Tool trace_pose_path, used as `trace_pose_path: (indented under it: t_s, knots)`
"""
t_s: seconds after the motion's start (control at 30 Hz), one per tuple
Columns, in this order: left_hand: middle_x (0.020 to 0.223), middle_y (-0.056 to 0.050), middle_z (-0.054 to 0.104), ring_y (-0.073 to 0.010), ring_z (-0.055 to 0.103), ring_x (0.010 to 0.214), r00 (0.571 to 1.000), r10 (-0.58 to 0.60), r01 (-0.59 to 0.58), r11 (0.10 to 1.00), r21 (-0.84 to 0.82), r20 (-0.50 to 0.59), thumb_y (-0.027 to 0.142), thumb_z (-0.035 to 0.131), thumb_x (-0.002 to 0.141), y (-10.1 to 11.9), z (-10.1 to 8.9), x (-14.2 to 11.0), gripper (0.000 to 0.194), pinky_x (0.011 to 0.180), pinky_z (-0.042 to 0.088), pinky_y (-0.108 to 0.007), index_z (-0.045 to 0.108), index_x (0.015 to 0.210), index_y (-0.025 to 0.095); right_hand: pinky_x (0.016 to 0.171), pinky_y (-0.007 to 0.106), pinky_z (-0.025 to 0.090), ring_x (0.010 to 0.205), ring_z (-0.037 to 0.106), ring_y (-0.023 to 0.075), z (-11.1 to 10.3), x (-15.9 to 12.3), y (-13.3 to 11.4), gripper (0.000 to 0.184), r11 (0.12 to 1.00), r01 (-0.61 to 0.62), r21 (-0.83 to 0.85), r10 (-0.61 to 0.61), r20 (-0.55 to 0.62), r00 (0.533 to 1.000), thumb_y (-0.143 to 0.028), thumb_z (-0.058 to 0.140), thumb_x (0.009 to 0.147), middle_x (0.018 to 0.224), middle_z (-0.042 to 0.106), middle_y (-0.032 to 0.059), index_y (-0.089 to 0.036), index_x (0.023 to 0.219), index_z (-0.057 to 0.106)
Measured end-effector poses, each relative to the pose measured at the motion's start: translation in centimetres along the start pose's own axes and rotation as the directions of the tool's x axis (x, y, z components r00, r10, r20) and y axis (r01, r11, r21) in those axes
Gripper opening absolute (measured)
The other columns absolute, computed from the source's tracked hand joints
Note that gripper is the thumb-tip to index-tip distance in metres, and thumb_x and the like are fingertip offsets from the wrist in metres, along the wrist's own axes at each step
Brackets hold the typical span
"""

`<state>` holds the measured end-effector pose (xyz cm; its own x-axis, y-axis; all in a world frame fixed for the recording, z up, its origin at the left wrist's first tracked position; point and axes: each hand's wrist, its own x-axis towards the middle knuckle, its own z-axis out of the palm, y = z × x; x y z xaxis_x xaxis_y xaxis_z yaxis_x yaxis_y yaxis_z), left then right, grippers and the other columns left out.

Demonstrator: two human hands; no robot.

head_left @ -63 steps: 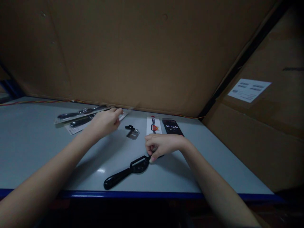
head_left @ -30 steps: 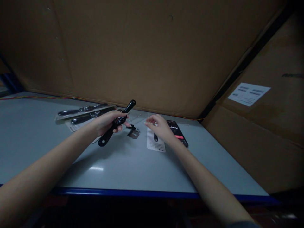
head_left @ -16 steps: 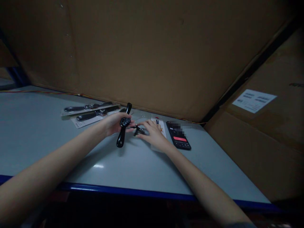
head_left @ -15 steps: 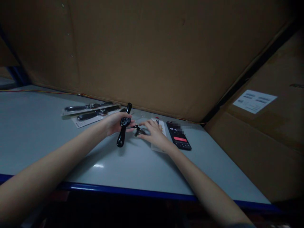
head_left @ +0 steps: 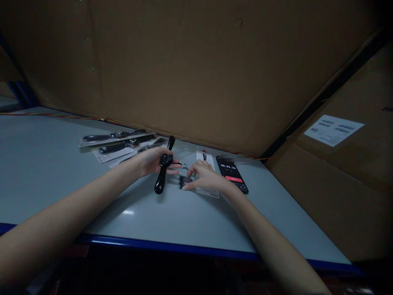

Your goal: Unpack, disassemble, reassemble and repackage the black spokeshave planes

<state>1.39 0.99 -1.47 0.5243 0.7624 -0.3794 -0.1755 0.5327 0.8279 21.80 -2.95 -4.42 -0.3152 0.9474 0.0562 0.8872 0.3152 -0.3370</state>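
Note:
My left hand [head_left: 150, 160] holds a black spokeshave [head_left: 161, 180] above the table, its two handles pointing up and down across the palm and several fingers stretched out behind it. My right hand [head_left: 206, 177] is just to the right, with thumb and fingers pinched on a small dark flat metal piece [head_left: 185, 182], blurred by motion. Between the hands is a small shiny screw-like part [head_left: 184, 166]; whether it rests on the table I cannot tell. A printed card [head_left: 211, 194] in clear wrapping lies partly under my right hand.
Several packaged spokeshaves [head_left: 123, 145] lie at the back left of the pale table [head_left: 147, 217]. A phone [head_left: 233, 174] with a running timer lies right of my right hand. Cardboard [head_left: 184, 73] walls stand behind and on the right [head_left: 331, 196]. A twisted wire [head_left: 61, 117] runs along the back edge.
My right hand has drawn slightly back from the spokeshave and lower, with the dark metal piece between its fingers. The spokeshave has shifted slightly right in my left hand.

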Motion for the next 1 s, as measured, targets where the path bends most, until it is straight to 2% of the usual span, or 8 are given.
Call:
trace_pose_path:
  t_s: [0.17,0.37,0.47,0.53,0.67,0.8,0.87,1.0]
  knots:
    - [0.085,-0.013,0.067,-0.0213,0.068,0.081,1.0,-0.014,0.013,1.0,-0.019,-0.022,0.018,0.05,0.083,-0.1,0.0,0.2,0.01,0.081,0.054,-0.038,0.051,0.091,0.013,0.071,0.031,0.038,0.085,0.05,0.0214,0.1,0.0,-0.2,0.043,0.977,-0.032,0.209,0.044,-0.055,0.998,-0.035,0.081,0.052,0.086,0.054,0.0035,-0.018,0.08,0.053]
    - [0.073,-0.008,0.065,-0.0185,0.066,0.07,0.999,-0.047,0.046,0.999,-0.022,-0.024,0.024,0.045,0.087,-0.5,1.0,-0.3,0.015,0.077,0.055,-0.039,0.054,0.086,0.012,0.053,0.026,0.039,0.057,0.053,0.0125,-0.5,0.1,-0.3,0.037,0.753,-0.018,0.658,0.065,-0.047,0.997,-0.03,0.074,0.061,0.064,0.055,-0.005,-0.021,0.084,0.046]
    - [0.069,-0.006,0.064,-0.0181,0.066,0.066,0.998,-0.065,0.065,0.998,-0.026,-0.003,0.028,0.044,0.088,-1.2,1.8,-0.4,0.02,0.075,0.055,-0.039,0.056,0.09,0.012,0.051,0.027,0.043,0.054,0.056,0.0129,-0.9,0.2,-1.2,0.035,0.653,-0.014,0.757,0.108,-0.075,0.991,-0.034,0.071,0.065,0.066,0.059,-0.0022,-0.019,0.089,0.051]
    - [0.071,-0.007,0.065,-0.0186,0.066,0.066,0.997,-0.074,0.076,0.997,-0.029,0.037,0.028,0.043,0.088,-1.7,2.5,-0.5,0.022,0.074,0.055,-0.039,0.057,0.092,0.011,0.048,0.027,0.044,0.051,0.055,0.0121,-0.8,0.2,-1.9,0.033,0.632,-0.012,0.775,0.122,-0.084,0.989,-0.035,0.071,0.065,0.067,0.059,-0.0014,-0.018,0.088,0.054]
    - [0.074,-0.01,0.068,-0.0192,0.067,0.07,0.992,-0.083,0.086,0.996,-0.021,0.09,0.024,0.044,0.088,-2.3,3.4,-0.7,0.022,0.073,0.056,-0.035,0.06,0.092,0.008,0.042,0.024,0.04,0.046,0.053,0.0116,0.5,0.3,-2.7,0.042,0.657,-0.01,0.754,0.165,-0.132,0.977,-0.037,0.071,0.063,0.062,0.052,-0.0067,-0.021,0.095,0.048]
    - [0.078,-0.008,0.068,-0.0171,0.067,0.067,0.999,-0.038,0.038,0.999,-0.001,0.021,0.015,0.05,0.085,-2.8,3.5,-0.6,0.012,0.069,0.058,-0.034,0.061,0.089,0.01,0.045,0.022,0.032,0.052,0.049,0.0123,1.6,0.3,-2.8,0.054,0.834,0.079,0.547,0.123,-0.322,0.939,-0.038,0.071,0.064,0.059,0.045,-0.0097,-0.025,0.106,0.04]
    - [0.082,-0.006,0.067,-0.0156,0.066,0.066,1.0,0.018,-0.018,1.0,-0.001,0.0,0.011,0.056,0.082,-3.0,3.3,-0.5,0.007,0.068,0.059,-0.035,0.061,0.087,0.012,0.048,0.022,0.031,0.055,0.047,0.0122,1.6,0.3,-2.8,0.053,0.882,0.12,0.456,0.058,-0.356,0.933,-0.039,0.07,0.067,0.06,0.043,-0.0093,-0.025,0.108,0.039]
    - [0.084,-0.005,0.066,-0.0138,0.066,0.07,0.996,0.083,-0.084,0.996,-0.021,-0.032,0.003,0.057,0.079,-3.1,3.0,-0.3,0.012,0.071,0.059,-0.035,0.06,0.085,0.013,0.054,0.024,0.034,0.059,0.046,0.0121,0.7,0.2,-2.7,0.051,0.87,0.184,0.457,-0.009,-0.359,0.933,-0.043,0.065,0.073,0.067,0.044,-0.0068,-0.024,0.111,0.038]
